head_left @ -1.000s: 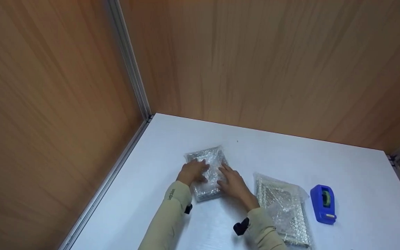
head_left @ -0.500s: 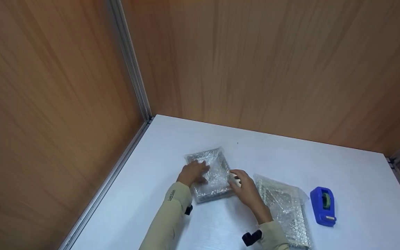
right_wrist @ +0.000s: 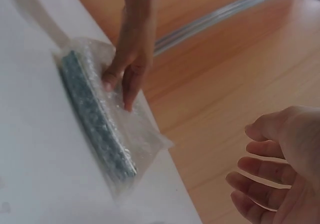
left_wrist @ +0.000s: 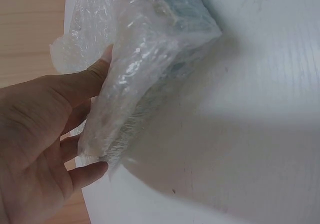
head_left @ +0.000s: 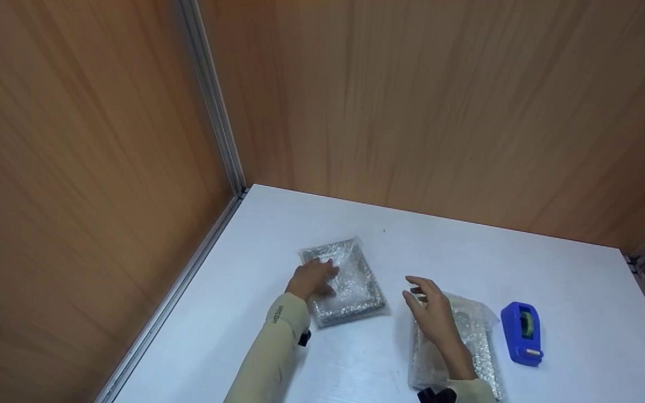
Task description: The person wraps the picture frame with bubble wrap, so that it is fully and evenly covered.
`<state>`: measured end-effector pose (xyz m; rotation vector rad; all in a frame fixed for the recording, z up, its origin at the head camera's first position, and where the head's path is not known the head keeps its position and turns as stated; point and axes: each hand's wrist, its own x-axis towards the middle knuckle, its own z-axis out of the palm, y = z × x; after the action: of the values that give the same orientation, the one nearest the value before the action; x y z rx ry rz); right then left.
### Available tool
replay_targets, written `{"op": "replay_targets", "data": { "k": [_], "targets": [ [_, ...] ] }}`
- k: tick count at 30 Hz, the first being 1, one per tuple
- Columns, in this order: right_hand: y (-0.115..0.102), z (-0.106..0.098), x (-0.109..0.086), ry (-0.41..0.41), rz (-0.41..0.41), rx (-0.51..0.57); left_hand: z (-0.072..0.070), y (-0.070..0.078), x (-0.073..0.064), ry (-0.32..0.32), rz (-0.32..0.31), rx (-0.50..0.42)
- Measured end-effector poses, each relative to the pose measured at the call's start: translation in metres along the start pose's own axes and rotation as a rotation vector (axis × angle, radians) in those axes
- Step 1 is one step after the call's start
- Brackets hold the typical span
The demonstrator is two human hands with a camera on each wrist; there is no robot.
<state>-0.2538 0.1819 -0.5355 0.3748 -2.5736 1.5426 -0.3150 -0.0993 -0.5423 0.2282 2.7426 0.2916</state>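
Note:
A bubble-wrapped rectangular package (head_left: 356,285) lies on the white table, left of a second bubble-wrapped package (head_left: 475,336). Fingers spread, my left hand (head_left: 309,278) rests on the first one's left part. The left wrist view has that hand's thumb and fingertips against the crinkled clear wrap (left_wrist: 130,73). My right hand (head_left: 435,316) hovers near the second package and covers part of it, with loosely bent fingers and nothing held. In the right wrist view this hand (right_wrist: 282,169) is off to the side, apart from the first package (right_wrist: 95,111).
A blue tape dispenser (head_left: 521,334) with a roll of tape stands to the right of the second package. Wood-grain panels (head_left: 440,112) rise behind and at the left of the table (head_left: 233,291), with a metal rail (head_left: 210,95) in the corner.
My right hand has left the first package's right side and moved right, over the second package. The left hand has stayed where it was on the first package.

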Motion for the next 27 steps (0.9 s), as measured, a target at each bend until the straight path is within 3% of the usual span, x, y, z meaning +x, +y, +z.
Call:
{"op": "replay_targets", "data": {
  "k": [4,13,20,27],
  "targets": [
    [0.007,-0.017,-0.008,0.034,0.011,-0.015,-0.001,0.001,0.0,-0.002,0.028,0.053],
    [0.035,-0.049,-0.024,0.09,0.111,-0.126,0.002,-0.001,0.001,0.023,0.041,0.034],
    [0.053,-0.063,-0.039,0.109,0.232,-0.159,0.002,-0.005,0.003,0.024,0.06,0.063],
    [0.066,-0.073,-0.052,0.184,0.254,-0.211,0.003,-0.011,0.006,0.016,0.062,0.063]
  ]
}}
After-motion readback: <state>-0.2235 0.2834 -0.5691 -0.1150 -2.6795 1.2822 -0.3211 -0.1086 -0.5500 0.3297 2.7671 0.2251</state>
